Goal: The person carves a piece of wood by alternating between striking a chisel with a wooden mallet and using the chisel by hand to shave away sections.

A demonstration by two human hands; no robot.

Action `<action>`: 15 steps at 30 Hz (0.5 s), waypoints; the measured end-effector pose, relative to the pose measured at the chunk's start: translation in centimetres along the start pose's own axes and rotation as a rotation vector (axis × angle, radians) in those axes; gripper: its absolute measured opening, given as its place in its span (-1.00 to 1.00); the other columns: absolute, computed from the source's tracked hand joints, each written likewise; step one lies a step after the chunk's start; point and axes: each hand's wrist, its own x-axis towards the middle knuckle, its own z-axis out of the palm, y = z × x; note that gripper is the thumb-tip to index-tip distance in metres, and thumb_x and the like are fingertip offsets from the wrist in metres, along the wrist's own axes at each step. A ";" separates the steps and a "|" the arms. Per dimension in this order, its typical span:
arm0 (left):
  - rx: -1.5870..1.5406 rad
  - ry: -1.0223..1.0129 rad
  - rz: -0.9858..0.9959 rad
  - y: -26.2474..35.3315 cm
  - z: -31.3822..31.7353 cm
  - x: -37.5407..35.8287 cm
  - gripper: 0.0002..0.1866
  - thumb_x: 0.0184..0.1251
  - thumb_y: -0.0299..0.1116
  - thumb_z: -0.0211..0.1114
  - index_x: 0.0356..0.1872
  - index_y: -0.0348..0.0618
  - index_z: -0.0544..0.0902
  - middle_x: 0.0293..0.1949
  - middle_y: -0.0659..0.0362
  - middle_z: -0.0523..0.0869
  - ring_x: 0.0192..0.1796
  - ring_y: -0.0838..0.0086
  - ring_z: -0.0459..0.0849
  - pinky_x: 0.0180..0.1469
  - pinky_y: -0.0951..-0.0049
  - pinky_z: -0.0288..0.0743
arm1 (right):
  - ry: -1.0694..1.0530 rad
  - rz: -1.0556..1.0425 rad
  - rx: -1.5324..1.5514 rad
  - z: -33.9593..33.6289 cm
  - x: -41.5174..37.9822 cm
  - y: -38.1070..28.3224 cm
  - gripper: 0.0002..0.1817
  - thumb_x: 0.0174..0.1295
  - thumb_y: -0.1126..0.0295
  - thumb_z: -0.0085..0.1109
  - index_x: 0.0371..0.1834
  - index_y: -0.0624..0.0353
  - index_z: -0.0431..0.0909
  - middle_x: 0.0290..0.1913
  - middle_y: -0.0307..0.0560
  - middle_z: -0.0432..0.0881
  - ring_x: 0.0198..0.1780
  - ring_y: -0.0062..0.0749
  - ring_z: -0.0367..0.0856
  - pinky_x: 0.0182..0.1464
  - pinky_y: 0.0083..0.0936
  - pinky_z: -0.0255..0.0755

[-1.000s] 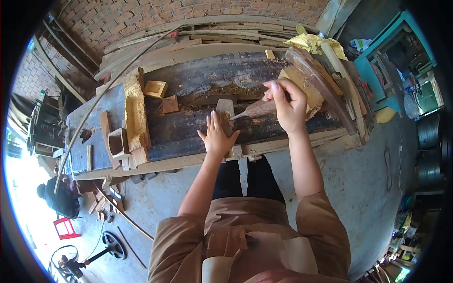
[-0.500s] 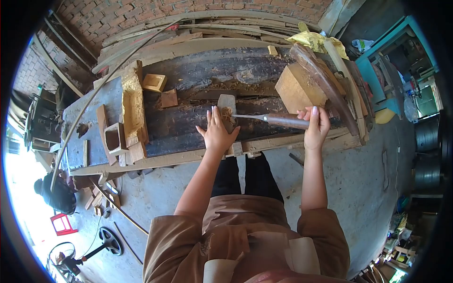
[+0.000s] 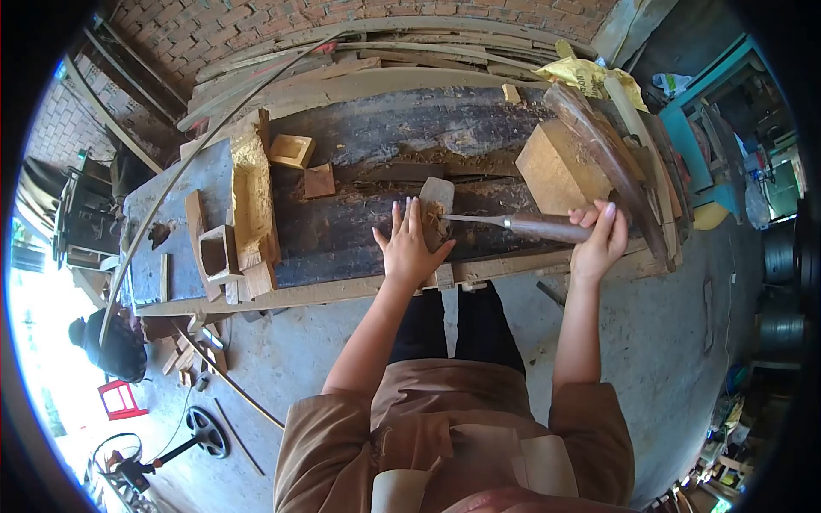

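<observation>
Right hand (image 3: pixel 600 239) closed on the butt of the brown wooden handle (image 3: pixel 547 227) of a tool with a slim grey metal blade (image 3: pixel 475 219). From that grip the tool runs left, tip at brown crumbs (image 3: pixel 434 210) on a grey, round-cornered flat slab (image 3: pixel 439 191); can't tell if it's touching. Left hand (image 3: pixel 410 254) palm-down, fingers extended, against the slab's near-left side, not wrapped around it. Just beyond right grip: tan angular wooden block (image 3: pixel 552 171). Right of grip: dark-brown curved wooden piece (image 3: pixel 611 158). Under the slab: dark, worn wooden benchtop (image 3: pixel 342 235).
</observation>
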 end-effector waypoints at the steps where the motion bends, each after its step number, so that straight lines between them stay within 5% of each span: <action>1: -0.002 -0.004 0.000 0.0 0.0 0.0 0.03 -0.04 0.25 0.20 0.34 -0.20 -0.02 0.33 0.04 0.15 0.41 0.18 -0.04 0.24 -0.30 -0.18 | 0.001 0.001 -0.004 0.6 0.5 -0.4 -0.74 0.35 0.34 -0.15 -0.33 0.35 0.40 -0.62 -0.19 0.35 -0.55 -0.46 0.41 -0.35 -0.43 0.46; 10: -0.033 -0.025 0.024 -0.1 0.2 0.1 0.05 -0.07 0.22 0.24 0.35 -0.16 -0.03 0.34 0.07 0.14 0.42 0.19 -0.06 0.26 -0.28 -0.20 | -0.254 -0.092 0.006 5.4 3.6 -3.5 -0.76 0.35 0.37 -0.14 -0.33 0.37 0.41 -0.66 -0.21 0.36 -0.59 -0.53 0.41 -0.44 -0.55 0.40; 15: 0.011 -0.067 -0.102 0.9 -0.4 -0.2 0.04 -0.08 0.14 0.30 0.36 -0.12 -0.05 0.37 0.16 0.07 0.42 0.16 -0.08 0.16 -0.47 -0.25 | -0.296 -0.072 -0.009 6.5 3.3 -3.3 -0.77 0.34 0.38 -0.13 -0.33 0.35 0.44 -0.66 -0.23 0.37 -0.60 -0.55 0.41 -0.45 -0.58 0.39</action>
